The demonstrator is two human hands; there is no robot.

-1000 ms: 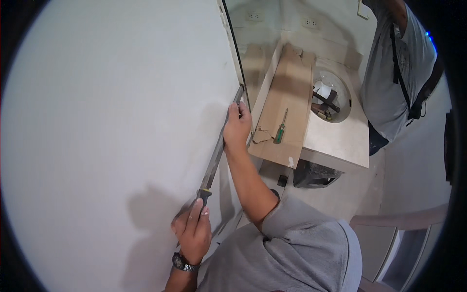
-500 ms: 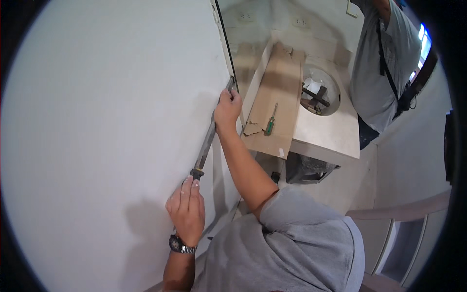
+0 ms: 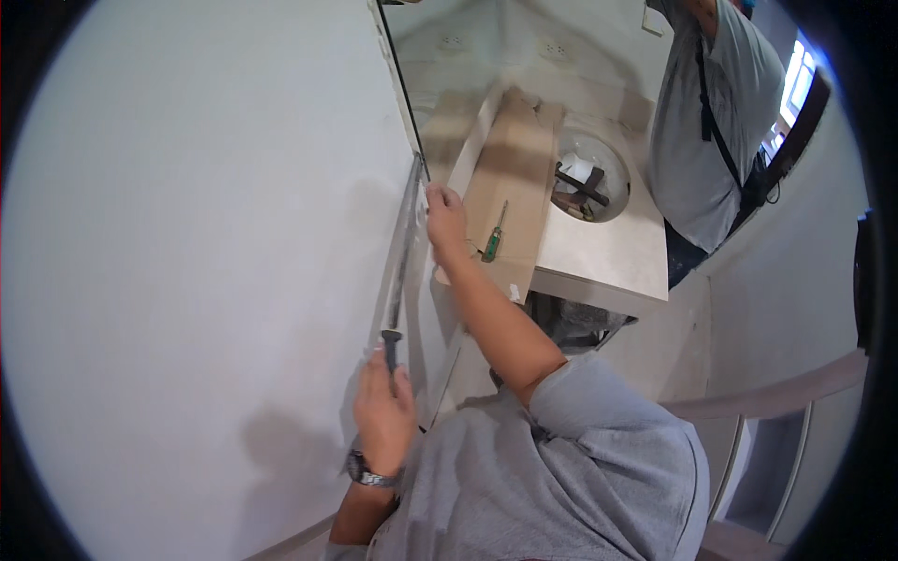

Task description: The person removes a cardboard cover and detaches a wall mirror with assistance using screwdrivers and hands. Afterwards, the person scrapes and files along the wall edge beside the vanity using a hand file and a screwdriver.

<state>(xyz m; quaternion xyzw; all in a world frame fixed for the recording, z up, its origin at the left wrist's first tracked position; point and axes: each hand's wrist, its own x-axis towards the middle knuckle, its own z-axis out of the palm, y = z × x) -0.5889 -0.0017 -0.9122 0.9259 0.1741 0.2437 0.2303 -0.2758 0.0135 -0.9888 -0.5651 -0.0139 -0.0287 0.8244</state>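
My left hand (image 3: 383, 416), with a watch on its wrist, is closed round the dark handle of a long flat metal pry bar (image 3: 404, 252). The bar lies close along the white wall panel (image 3: 215, 234). Its far tip meets the lower end of the mirror's dark edge (image 3: 404, 93). My right hand (image 3: 447, 224) is off the bar, just to its right, with the fingers curled by that lower end of the mirror. Whatever those fingers hold is hidden.
A vanity counter (image 3: 608, 257) stands at right, with cardboard (image 3: 519, 140) and a green-handled screwdriver (image 3: 493, 241) on it. Its basin (image 3: 622, 182) holds a hammer (image 3: 582, 184) and other tools. Another person (image 3: 711, 140) in grey stands beyond. A dark bag (image 3: 580, 318) sits below.
My right hand has let go of the bar's upper part and shifted right of it. The bar stands more upright, its handle still in my left hand. The whole view has shifted slightly.
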